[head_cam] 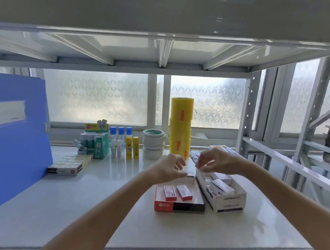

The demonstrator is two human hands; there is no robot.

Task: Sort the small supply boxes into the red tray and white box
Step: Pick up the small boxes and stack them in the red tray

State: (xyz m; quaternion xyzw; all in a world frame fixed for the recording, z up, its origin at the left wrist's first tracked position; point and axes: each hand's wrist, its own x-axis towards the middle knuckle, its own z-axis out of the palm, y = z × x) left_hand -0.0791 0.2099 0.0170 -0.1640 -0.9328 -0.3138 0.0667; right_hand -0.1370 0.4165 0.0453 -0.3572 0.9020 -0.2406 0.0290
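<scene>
The red tray [179, 206] lies on the white shelf right of centre, with two small red-and-white boxes [177, 192] side by side in it. Beside it on the right stands the white box [230, 203], holding several small white boxes [221, 186]. My left hand [170, 168] hovers over the tray's far end, fingers spread, nothing visible in it. My right hand [214, 161] hangs above the white box's far end with fingertips pinched together; whether anything is between them is unclear.
A blue folder [16, 136] stands at the left, a flat pack of small boxes [70, 164] beside it. Glue bottles [119, 141], tape rolls [153, 143] and a tall yellow film roll [180, 128] line the back. More packets [224, 149] lie behind my right hand.
</scene>
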